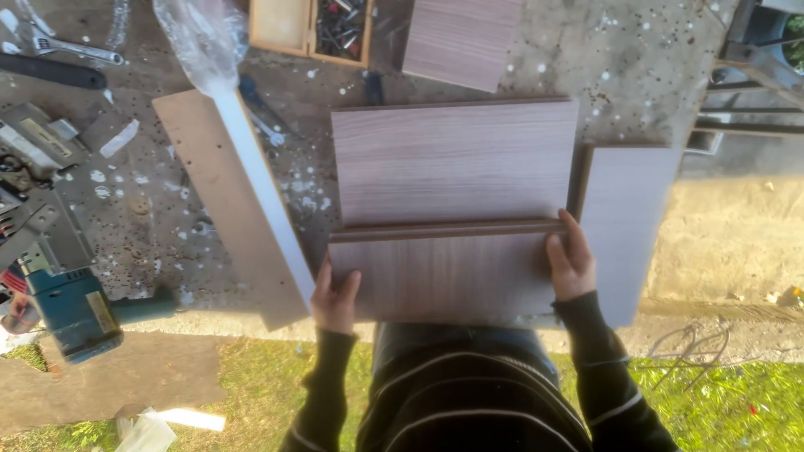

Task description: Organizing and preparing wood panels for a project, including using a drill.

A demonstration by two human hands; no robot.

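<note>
The scene is lit by soft, even daylight. Slight softness is seen throughout, and the right edge is washed out.

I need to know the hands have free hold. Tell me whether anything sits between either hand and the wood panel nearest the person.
Nothing visible does. The left hand rests directly on the near wood panel at its left edge, and the right hand grips its right end by the raised strip.
</note>
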